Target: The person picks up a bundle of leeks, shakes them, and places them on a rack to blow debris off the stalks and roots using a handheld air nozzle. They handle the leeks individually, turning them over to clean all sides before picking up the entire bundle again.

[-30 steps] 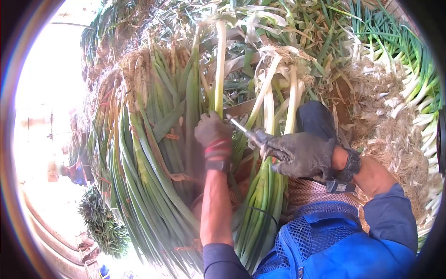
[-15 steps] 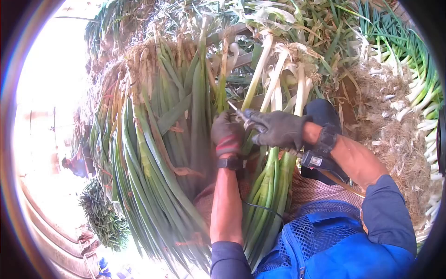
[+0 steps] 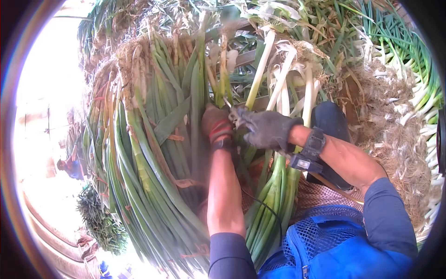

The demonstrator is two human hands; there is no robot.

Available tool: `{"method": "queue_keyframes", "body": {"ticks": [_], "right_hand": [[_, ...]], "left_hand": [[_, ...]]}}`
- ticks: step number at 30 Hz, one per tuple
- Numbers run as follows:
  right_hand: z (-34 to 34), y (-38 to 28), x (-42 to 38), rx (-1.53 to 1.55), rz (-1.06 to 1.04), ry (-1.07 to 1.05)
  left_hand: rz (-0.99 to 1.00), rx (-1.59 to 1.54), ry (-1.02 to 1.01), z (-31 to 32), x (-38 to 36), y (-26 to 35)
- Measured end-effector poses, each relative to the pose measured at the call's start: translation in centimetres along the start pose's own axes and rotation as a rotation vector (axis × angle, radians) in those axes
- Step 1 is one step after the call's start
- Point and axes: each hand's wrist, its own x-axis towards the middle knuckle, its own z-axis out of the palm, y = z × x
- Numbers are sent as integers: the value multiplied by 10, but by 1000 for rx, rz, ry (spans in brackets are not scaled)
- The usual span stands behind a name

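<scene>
My left hand (image 3: 217, 122), in a dark glove with a red band, is closed around the green part of a long green onion (image 3: 224, 69) whose pale, rooty end points up and away. Right beside it, my right hand (image 3: 269, 128), also gloved, is closed on a small tool with a thin pale tip (image 3: 227, 102) directed at that stalk. Most of the tool is hidden by the fingers. Several peeled green onions (image 3: 281, 83) with white stems lie beyond and under my right hand, their leaves (image 3: 274, 200) trailing towards my lap.
A big pile of unpeeled green onions (image 3: 144, 153) stands on the left. Leaf scraps (image 3: 320, 28) cover the far side. Root trimmings (image 3: 385, 121) and a row of cleaned green onions (image 3: 429, 93) lie on the right. A dark cord (image 3: 267, 204) crosses near my lap.
Both hands have shifted slightly left, and the tool's tip has moved left and up a little along the stalk. The view has also moved slightly.
</scene>
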Motion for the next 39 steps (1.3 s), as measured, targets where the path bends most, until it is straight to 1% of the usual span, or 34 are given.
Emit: {"method": "queue_keyframes", "body": {"ticks": [2,3,4,6,8,9,10,12,13,16,17,18,20,22,24,26,27,29,31,32,34,37,38,39], "right_hand": [[1,16,20,46,-22,100],[-21,9,37,-151,82,-98],[-48,-15,41,-164,214,-145],[-47,6,66,-184,55,72],[-63,7,82,-171,125,76],[-40,52,111,-131,-21,263],[-51,57,125,-168,34,219],[-71,47,145,-240,144,132],[-89,20,142,-335,294,68],[-96,28,149,-368,271,92],[-91,37,141,-195,224,121],[-87,36,125,-181,101,157],[-67,59,108,-218,-80,116],[-77,19,56,-69,133,-74],[-61,24,20,-56,33,-124],[-62,7,-26,-20,-18,-160],[-62,8,-40,-39,-2,-160],[-69,14,-55,-13,-35,-30],[-81,9,-63,-65,143,-33],[-88,1,-66,7,161,-24],[-94,-9,-72,146,198,-2],[-70,5,-82,217,-16,-23],[-67,5,-81,237,-74,-25],[-65,5,-77,333,-19,-20]], "left_hand": [[29,6,36,5,4,2],[42,-8,55,2,-2,4],[53,-22,73,0,-6,3],[76,-15,85,6,-3,-2],[72,-13,80,9,-1,-4],[57,-16,69,7,-2,-1],[43,-18,58,6,-2,-1],[115,-15,94,9,-3,-5],[152,-13,113,11,-3,-7],[164,31,114,13,1,-8],[156,74,92,11,2,-6],[145,116,72,9,4,-2],[136,189,44,8,5,2],[137,238,45,10,9,5],[135,236,-67,2,-1,11],[150,237,-164,-12,-20,22],[166,239,-205,-22,-34,28],[201,274,-325,-33,-45,35],[298,111,-129,-49,-46,35],[349,27,-28,-59,-43,35],[494,209,379,-80,-10,38],[447,268,514,-75,52,32],[389,297,374,-74,58,37],[328,326,232,-72,63,40]]}}
